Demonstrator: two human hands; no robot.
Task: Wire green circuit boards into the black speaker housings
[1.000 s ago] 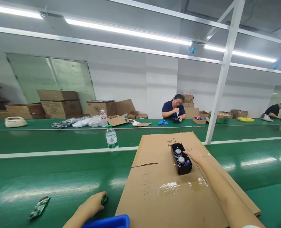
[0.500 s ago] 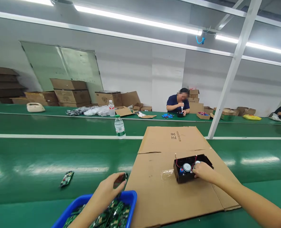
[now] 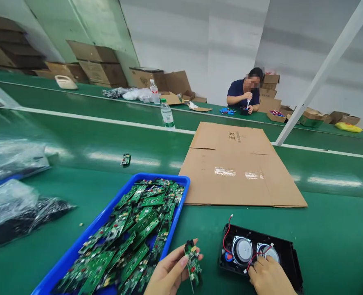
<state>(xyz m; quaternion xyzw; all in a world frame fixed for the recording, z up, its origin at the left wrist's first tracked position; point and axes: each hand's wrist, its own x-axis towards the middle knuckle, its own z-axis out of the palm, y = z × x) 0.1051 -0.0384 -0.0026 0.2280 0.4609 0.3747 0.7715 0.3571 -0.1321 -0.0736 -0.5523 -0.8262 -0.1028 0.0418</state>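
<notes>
Head view: green counter (image 3: 207, 221); on it, one black housing (image 3: 258, 237), probably stiff, best held by its walls; right hand (image 3: 269, 276), curled over it, grip unclear; left hand (image 3: 170, 270), pinching one circuit board (image 3: 194, 267) beside housing, likely light, fragile, best edge-held.

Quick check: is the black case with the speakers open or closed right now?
Open. The black case has no cover on top: two round speakers show inside, the right hand partly hiding one.

1 head-worn cam, facing fwd & down; L hand (image 3: 172, 269) & R hand (image 3: 269, 277) close, wall (image 3: 181, 37) far.
</notes>
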